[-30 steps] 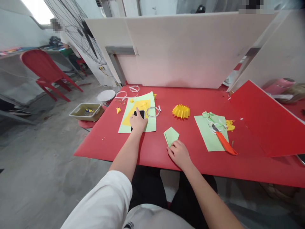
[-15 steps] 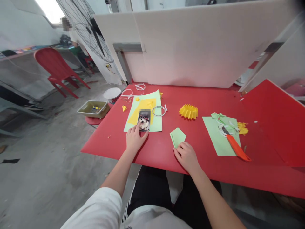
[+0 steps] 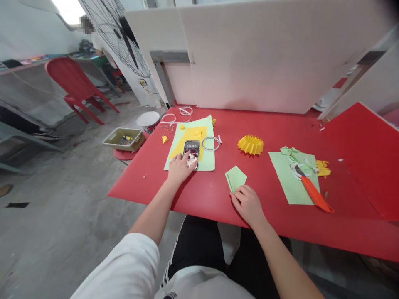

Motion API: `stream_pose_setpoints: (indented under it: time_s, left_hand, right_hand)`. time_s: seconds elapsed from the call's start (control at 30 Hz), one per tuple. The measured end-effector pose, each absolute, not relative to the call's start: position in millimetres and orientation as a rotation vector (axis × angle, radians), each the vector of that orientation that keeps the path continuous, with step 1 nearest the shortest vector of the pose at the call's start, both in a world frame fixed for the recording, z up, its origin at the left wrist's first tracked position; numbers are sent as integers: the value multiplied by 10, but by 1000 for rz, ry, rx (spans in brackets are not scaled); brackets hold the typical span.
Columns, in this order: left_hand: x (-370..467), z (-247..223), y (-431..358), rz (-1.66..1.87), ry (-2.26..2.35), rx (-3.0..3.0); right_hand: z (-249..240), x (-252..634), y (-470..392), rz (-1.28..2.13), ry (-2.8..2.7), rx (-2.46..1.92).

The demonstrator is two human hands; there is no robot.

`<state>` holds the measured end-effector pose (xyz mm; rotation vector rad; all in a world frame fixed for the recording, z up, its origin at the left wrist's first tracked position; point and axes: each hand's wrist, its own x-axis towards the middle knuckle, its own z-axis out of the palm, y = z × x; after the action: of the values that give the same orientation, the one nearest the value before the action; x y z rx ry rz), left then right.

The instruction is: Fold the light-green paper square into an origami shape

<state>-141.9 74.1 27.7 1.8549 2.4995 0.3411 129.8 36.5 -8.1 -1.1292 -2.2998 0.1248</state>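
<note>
The left hand (image 3: 181, 169) lies over the phone (image 3: 193, 146) near the table's (image 3: 212, 195) left edge, fingers partly spread and half bent, forefinger on the screen and thumb by the phone's near right corner; whether it grips the phone I cannot tell. The phone (its screen is lit and reads 10:00) rests mostly on the left sheet (image 3: 208, 166), toward that sheet's near edge, and overlaps a yellow sheet (image 3: 181, 143). A ring (image 3: 210, 150) lies across the left sheet's right edge. The right hand (image 3: 247, 203), at the table's near edge, is loosely curled, its fingertips at the near corner of the folded paper (image 3: 236, 177); whether they pinch or just press it is hidden. That paper lies flat on the table, well in from the near left corner. Beyond it, toward the far edge, stands the yellow pleated piece (image 3: 250, 145). Farther right, a knife (image 3: 313, 193) lies aslant on the right sheet (image 3: 289, 187), its blade among scraps (image 3: 288, 153), its orange handle reaching past the sheet's near right corner.
</note>
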Motion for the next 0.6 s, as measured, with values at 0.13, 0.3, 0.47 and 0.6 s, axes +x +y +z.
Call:
stream_pose_setpoints:
  time_s: [0.13, 0.3, 0.47, 0.6]
  left_hand:
    - [-1408, 270, 884, 331, 2505, 1841]
    - [-1444, 225, 890, 340, 2533, 1838]
    - [-1150, 303, 772, 505, 2573, 1915]
    - [-534, 204, 550, 581, 1761, 2488]
  right_hand:
    - [-80, 1299, 360, 137, -2298, -1138]
    - [-61, 1309, 359, 135, -2305, -1137]
    - [-94, 1285, 371, 107, -2306, -1125]
    - [-81, 1276, 382, 84, -2324, -1102]
